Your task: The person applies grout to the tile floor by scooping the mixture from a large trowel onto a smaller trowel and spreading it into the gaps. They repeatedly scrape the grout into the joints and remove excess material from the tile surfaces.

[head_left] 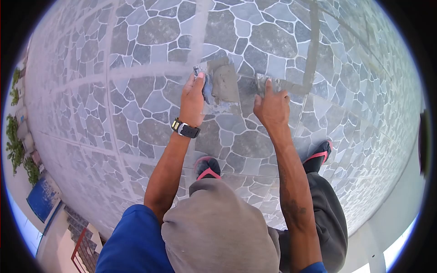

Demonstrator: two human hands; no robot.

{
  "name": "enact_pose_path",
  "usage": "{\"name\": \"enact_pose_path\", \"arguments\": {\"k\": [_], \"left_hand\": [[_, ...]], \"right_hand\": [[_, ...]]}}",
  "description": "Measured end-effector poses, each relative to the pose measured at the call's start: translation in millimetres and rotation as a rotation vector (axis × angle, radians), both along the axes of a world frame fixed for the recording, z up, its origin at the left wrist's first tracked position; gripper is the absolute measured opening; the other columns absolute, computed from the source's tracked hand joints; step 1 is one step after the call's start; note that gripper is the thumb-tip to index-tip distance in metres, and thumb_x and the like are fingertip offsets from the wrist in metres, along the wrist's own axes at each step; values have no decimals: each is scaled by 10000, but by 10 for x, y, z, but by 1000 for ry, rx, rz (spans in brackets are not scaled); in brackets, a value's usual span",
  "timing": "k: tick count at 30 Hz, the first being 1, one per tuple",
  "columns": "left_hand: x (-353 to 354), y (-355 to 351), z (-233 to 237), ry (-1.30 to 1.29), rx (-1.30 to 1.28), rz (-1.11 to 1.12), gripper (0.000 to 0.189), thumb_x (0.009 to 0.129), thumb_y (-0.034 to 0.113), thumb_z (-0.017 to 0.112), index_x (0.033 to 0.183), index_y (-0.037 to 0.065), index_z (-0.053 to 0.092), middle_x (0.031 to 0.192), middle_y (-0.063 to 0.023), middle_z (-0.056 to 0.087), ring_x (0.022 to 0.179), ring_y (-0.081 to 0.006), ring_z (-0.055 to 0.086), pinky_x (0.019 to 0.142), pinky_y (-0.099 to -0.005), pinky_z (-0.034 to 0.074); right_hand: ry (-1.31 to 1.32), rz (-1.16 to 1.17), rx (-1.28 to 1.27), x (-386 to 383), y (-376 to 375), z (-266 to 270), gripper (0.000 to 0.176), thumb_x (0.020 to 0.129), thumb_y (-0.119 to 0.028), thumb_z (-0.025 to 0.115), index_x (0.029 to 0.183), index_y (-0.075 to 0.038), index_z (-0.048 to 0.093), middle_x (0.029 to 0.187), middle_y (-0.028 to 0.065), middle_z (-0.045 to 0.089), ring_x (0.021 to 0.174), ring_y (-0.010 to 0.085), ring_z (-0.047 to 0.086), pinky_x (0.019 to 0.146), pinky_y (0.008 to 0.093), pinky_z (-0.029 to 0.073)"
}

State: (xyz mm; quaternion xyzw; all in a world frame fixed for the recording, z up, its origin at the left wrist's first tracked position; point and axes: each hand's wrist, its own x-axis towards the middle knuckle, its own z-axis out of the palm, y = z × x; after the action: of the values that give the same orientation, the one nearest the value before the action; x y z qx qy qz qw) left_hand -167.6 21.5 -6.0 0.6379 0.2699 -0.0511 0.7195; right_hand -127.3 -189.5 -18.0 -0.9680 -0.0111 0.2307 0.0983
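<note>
My left hand [193, 101] is closed on the left edge of a flat, smeared plate [221, 109], thumb on top. A lump of wet grey mortar [225, 83] lies on the plate. To the right, my right hand [274, 107] grips a small flat scraper [262, 83], the index finger stretched along its blade. The scraper is down at the stone-patterned tile floor [158, 32], over a seam. A dark grey band of filler [298, 88] runs right from near the blade and turns up the picture. How the fingers wrap under both tools is hidden.
Paler, dried-looking bands [136, 72] cross the tiles at left and top. My feet in dark socks and pink-strapped sandals [208, 169] stand on the tiles. At the far left are potted plants [16, 141], a blue object [43, 199] and steps with a red railing [78, 250].
</note>
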Motion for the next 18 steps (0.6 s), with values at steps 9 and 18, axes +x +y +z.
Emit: {"name": "enact_pose_path", "arguments": {"k": [9, 18], "left_hand": [[29, 23, -2, 78, -166, 124, 313, 1020, 294, 486, 1166, 34, 579, 902, 50, 558, 773, -37, 483, 688, -224, 411], [41, 44, 117, 59, -65, 81, 404, 1018, 344, 451, 1175, -9, 569, 924, -17, 578, 808, -99, 510, 723, -270, 430]], "right_hand": [[-27, -230, -10, 65, -845, 125, 604, 846, -295, 642, 1412, -159, 479, 1082, 332, 535, 1047, 494, 568, 897, 515, 478], [47, -342, -101, 726, -1274, -299, 550, 876, -392, 479, 926, 120, 672, 684, 247, 643, 567, 320, 647, 589, 414, 509]]}}
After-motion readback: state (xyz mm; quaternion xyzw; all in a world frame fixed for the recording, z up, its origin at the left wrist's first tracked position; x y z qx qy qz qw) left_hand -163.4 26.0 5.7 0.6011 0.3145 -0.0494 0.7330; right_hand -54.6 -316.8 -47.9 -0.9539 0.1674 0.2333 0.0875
